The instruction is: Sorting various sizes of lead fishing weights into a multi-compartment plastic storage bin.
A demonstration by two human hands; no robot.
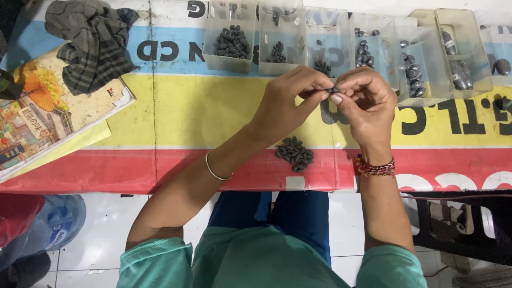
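Both hands are meeting above the worktop (pixel 202 112), the left hand (pixel 285 101) and right hand (pixel 365 101) each pinching one small dark piece (pixel 333 90) between fingertips. Just below that grip a pile of dark pieces (pixel 294 153) is lying on the banner's red stripe; beyond it clear plastic bins (pixel 229 45) are standing in a row, and far left a colourful flat box (pixel 48 117) is sitting under a grey plaid cloth (pixel 93 42).

Small sorting workstation, of a home-workshop or cottage-industry kind. Indicators: a table (pixel 181 112) covered with a reused printed banner in blue, yellow and red; at 12 o'clock, a row of clear plastic bins (pixel 229 37) holding graded dark oval pieces; a loose pile of the same pieces (pixel 294 153) at centre; white tiled floor (pixel 101 240) at 7 o'clock; a folded cloth (pixel 93 42) at 10 o'clock.
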